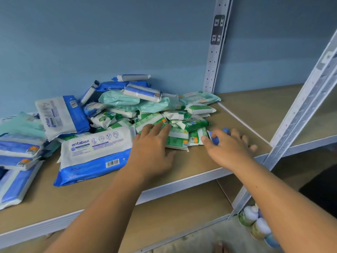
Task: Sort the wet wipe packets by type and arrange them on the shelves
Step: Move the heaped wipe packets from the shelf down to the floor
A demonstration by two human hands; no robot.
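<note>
Two hands reach onto the shelf (200, 162), both at the front of the pile (145, 106) of wipe packets. The left hand (151, 145) lies flat, fingers straight and slightly spread, its fingertips (158, 127) resting on the green packets (177, 138) at the pile's front edge. The right hand (231, 148) is just right of the pile, blurred. A small blue packet (216, 138) sits between its thumb and forefinger, touching both, but I cannot tell whether the hand grips it or only covers it.

Green packets: at least eight, overlapping too much for an exact count. Mint packets (118, 99): three on top of the pile, a fourth at its left. Slim blue packets (142, 92): about five, at the pile's back and top. Big packets (94, 152): one flat at the pile's front left, touching the left hand's wrist side, and one leaning behind it. A stack (18, 152) of at least three more lies left of the pile. Three bottles (255, 225) stand well below the pile, to its right.
</note>
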